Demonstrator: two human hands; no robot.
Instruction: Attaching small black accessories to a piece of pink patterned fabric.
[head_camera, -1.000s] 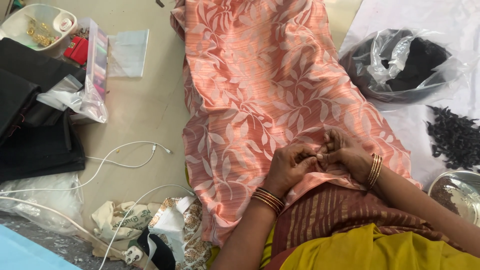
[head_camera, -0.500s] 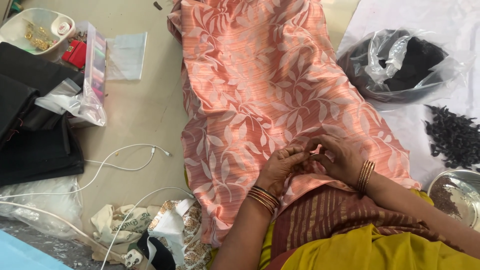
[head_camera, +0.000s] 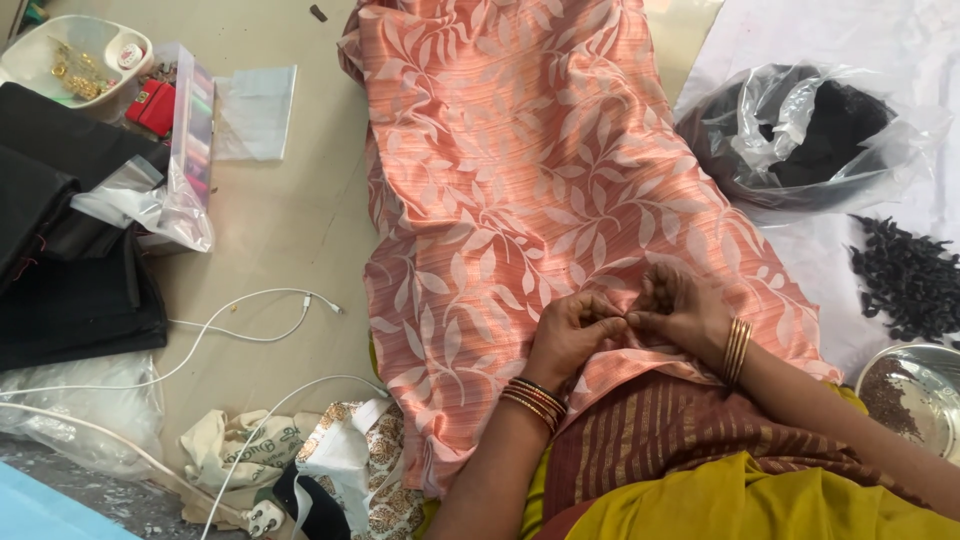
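A long peach cloth (head_camera: 520, 170) with a pale leaf pattern lies spread on the floor and over my lap. My left hand (head_camera: 572, 335) and my right hand (head_camera: 682, 308) meet fingertip to fingertip at the cloth's near end, pinching its fabric between them. Whatever small thing may sit between the fingertips is hidden. Both wrists carry several gold bangles. A brown striped garment and a yellow one cover my lap below the hands.
A clear bag of black pieces (head_camera: 810, 135) and a loose black pile (head_camera: 905, 280) lie right, by a steel bowl (head_camera: 915, 395). Left: black cloth (head_camera: 60, 250), a plastic thread box (head_camera: 185, 130), a white tray (head_camera: 70, 60), white cables (head_camera: 240, 325), printed fabric scraps (head_camera: 350, 460).
My hands have stayed at the cloth's near end, with the fingers shifting slightly against each other. The view has moved a little.
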